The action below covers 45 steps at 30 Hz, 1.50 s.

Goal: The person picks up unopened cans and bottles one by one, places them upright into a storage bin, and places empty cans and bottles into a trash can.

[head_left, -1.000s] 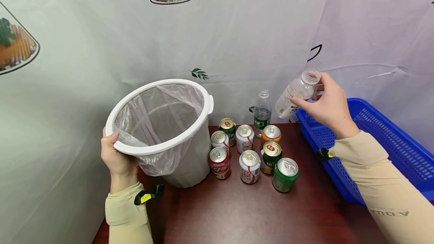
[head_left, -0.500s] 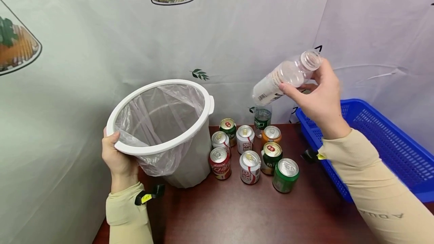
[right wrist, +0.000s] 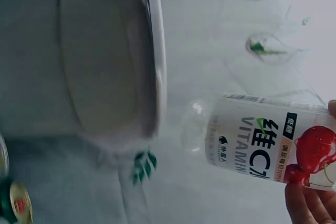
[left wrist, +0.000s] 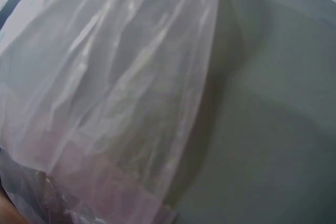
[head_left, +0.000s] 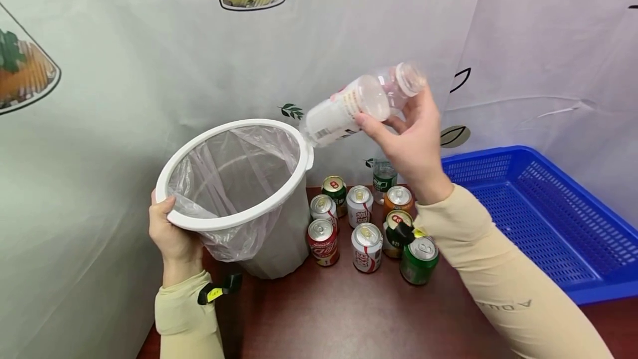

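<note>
My right hand (head_left: 416, 140) grips a clear plastic bottle (head_left: 349, 107) around its upper part. The bottle is uncapped and tilted, its base toward the bin and its mouth up to the right. In the right wrist view its white label shows red cherries and "VITAMIN". With my left hand (head_left: 171, 231) I hold the white rim of a grey trash bin (head_left: 281, 242), thumb over the edge, and the bin leans toward me. A thin clear liner bag (head_left: 239, 237) hangs over that rim; the left wrist view is filled by the bag (left wrist: 115, 77) and the bin wall (left wrist: 273, 119).
Several drink cans stand right of the bin, among them a red can (head_left: 323, 241) and a green can (head_left: 420, 260). Behind them is a green-labelled bottle (head_left: 384, 179), partly hidden. A blue plastic basket (head_left: 520, 154) sits at the right on the dark red table (head_left: 344, 314).
My right hand has carried the bottle leftward from near the blue basket to beside the bin's rim, tipping it closer to horizontal. The left hand and bin have stayed in place.
</note>
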Tool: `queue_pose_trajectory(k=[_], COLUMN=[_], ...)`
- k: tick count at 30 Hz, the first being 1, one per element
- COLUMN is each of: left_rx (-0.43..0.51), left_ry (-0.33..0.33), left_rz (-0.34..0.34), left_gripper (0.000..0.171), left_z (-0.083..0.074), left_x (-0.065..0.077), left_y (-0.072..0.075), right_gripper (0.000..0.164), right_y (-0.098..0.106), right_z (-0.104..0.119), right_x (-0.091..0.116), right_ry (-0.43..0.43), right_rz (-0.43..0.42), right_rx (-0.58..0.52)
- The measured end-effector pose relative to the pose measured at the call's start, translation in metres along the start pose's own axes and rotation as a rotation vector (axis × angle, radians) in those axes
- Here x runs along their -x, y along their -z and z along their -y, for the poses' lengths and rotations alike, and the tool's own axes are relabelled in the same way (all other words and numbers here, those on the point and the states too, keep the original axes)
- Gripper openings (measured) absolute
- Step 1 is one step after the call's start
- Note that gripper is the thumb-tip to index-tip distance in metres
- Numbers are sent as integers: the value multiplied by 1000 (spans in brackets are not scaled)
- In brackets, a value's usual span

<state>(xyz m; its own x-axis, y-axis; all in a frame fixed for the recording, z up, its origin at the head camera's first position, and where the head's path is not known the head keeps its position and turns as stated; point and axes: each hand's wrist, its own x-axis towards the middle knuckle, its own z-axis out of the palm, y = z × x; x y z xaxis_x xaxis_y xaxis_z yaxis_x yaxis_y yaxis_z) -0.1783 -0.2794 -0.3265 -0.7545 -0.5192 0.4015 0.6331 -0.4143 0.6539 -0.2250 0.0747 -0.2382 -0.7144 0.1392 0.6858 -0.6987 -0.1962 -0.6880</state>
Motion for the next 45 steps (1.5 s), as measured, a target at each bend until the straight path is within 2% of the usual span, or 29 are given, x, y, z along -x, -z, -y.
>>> queue_pose_trajectory(k=[6, 13, 22, 26, 29, 37, 45], left_rx=[0, 26, -2, -11, -1, -10, 16], left_ry=[-4, 10, 6, 4, 9, 4, -9], left_rz=[2, -14, -4, -2, -6, 2, 6], left_gripper=[49, 44, 45, 44, 44, 44, 47], left_z=[0, -4, -3, -3, -4, -2, 0], left_x=[1, 2, 3, 3, 3, 2, 0], left_y=[0, -1, 0, 0, -1, -2, 0], right_gripper=[70, 74, 76, 76, 76, 75, 72], right_y=[-29, -49, -75, -85, -91, -103, -108], right_z=[-8, -23, -35, -37, -39, -44, -42], right_x=[8, 20, 29, 29, 29, 35, 37], right_ry=[-24, -96, -173, -221, -218, -91, -125], right_rz=[76, 163, 362, 441, 471, 564, 619], right_rx=[9, 7, 43, 139, 247, 475, 568])
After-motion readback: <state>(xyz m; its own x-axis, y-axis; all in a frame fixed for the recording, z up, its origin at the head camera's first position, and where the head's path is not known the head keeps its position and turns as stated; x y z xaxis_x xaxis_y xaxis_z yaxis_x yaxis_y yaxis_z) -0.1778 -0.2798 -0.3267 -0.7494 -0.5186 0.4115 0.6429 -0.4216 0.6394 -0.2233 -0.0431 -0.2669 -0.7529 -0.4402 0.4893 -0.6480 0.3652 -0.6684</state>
